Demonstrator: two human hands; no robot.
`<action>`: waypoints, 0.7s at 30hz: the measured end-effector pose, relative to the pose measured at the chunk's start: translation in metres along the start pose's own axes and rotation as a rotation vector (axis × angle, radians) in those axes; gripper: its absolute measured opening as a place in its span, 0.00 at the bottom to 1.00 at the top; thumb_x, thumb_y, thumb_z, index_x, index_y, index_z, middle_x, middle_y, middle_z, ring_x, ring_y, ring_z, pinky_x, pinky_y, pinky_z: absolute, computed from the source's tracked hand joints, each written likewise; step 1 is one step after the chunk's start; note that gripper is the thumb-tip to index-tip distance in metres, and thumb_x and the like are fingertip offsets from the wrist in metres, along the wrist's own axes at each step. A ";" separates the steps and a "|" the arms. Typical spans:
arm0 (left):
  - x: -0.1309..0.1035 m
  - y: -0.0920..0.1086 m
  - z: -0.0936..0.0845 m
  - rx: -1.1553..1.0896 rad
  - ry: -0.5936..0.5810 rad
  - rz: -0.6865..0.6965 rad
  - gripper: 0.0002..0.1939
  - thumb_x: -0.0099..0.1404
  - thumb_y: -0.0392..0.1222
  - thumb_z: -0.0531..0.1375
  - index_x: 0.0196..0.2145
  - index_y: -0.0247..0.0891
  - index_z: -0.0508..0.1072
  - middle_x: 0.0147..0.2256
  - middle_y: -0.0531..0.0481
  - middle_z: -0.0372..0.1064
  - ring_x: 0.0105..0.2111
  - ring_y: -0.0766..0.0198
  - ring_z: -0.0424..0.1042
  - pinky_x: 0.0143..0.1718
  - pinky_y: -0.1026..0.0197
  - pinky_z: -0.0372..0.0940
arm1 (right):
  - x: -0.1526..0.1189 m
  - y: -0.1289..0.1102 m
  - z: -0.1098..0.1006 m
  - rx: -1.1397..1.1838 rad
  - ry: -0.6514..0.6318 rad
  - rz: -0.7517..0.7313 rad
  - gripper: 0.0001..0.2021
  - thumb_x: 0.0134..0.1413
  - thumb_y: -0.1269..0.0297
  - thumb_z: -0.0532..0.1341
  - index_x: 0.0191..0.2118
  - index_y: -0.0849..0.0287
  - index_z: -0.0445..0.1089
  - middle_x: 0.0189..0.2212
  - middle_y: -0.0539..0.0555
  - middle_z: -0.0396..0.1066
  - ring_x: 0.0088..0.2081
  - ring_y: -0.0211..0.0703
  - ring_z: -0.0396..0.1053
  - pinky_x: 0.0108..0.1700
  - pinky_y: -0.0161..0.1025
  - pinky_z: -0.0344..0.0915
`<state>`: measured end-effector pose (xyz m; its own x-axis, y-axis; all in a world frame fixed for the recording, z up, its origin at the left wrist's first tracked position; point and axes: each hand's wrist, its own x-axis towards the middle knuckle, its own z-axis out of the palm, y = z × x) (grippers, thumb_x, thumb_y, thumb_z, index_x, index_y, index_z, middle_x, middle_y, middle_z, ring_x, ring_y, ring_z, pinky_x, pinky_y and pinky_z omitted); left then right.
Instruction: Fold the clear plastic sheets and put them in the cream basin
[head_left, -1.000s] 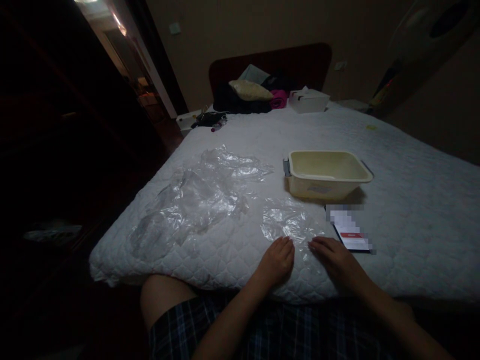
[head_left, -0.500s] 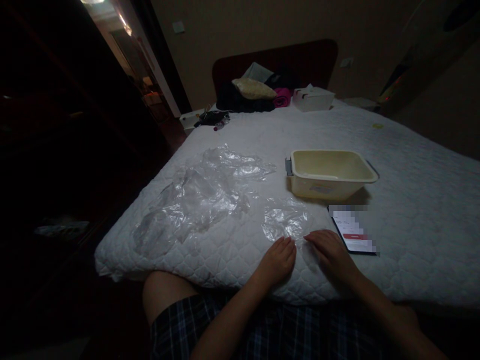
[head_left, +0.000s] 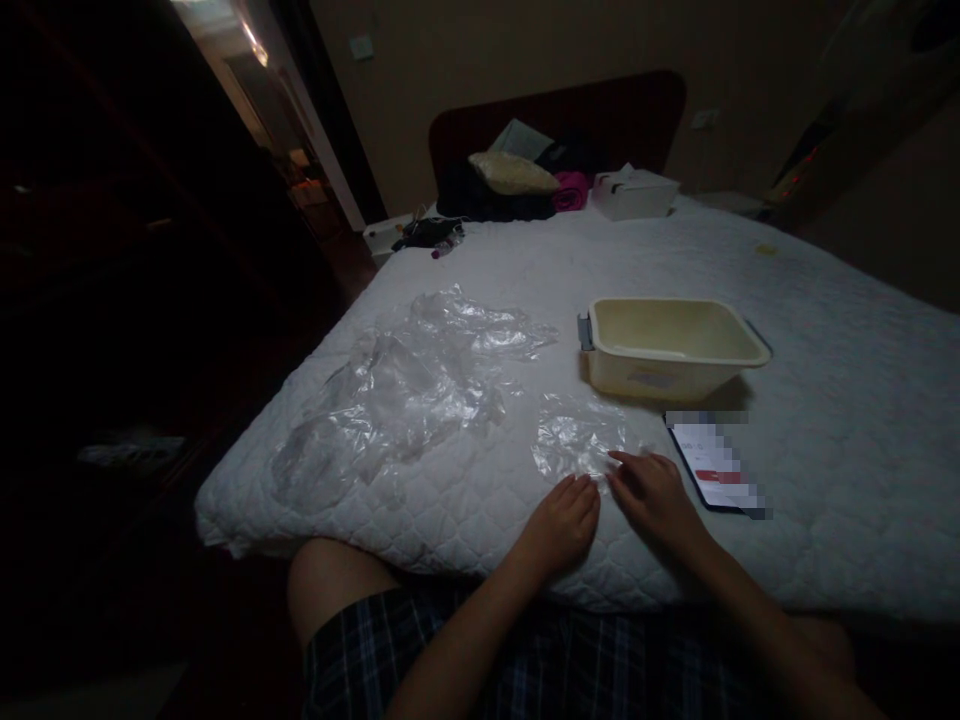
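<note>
A small clear plastic bag lies flat near the bed's front edge. My left hand rests at its lower edge, fingers pressed together and bent down; whether they grip the plastic is too dark to tell. Beside it my right hand touches the bag's lower right part, its index finger stretched out apart from the others. A larger heap of crumpled clear plastic spreads to the left. Behind the right hand stands a cream plastic tub with grey handles. A lit phone lies right of my right hand.
The white quilted bed reaches back to a dark headboard. Near it are a white box, a pink roll, a beige pillow and dark cloth. A small bottle lies at the far left.
My right hand has shifted slightly at the bag's edge, and its index finger now stretches out from the others. The whole view has moved a little.
</note>
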<state>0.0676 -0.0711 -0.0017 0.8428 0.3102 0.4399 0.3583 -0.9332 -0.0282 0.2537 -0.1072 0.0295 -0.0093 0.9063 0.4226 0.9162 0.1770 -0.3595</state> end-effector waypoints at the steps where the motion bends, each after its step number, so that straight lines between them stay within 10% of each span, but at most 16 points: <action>1: 0.000 0.000 -0.001 -0.001 0.003 0.002 0.16 0.65 0.32 0.48 0.49 0.26 0.65 0.51 0.37 0.64 0.55 0.58 0.60 0.57 0.53 0.57 | 0.000 -0.001 0.001 0.001 0.009 -0.001 0.14 0.56 0.60 0.53 0.46 0.59 0.65 0.35 0.57 0.72 0.38 0.48 0.68 0.48 0.50 0.56; 21: -0.002 -0.001 -0.003 -0.016 0.145 0.045 0.15 0.66 0.31 0.46 0.47 0.27 0.67 0.51 0.38 0.64 0.55 0.55 0.60 0.53 0.51 0.62 | -0.006 0.000 0.007 -0.146 -0.109 -0.083 0.10 0.56 0.69 0.53 0.42 0.58 0.69 0.36 0.57 0.70 0.38 0.48 0.65 0.41 0.44 0.57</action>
<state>0.0643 -0.0710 -0.0002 0.7907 0.2392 0.5636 0.3137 -0.9488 -0.0375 0.2514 -0.1098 0.0213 -0.1234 0.9285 0.3502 0.9588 0.2026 -0.1992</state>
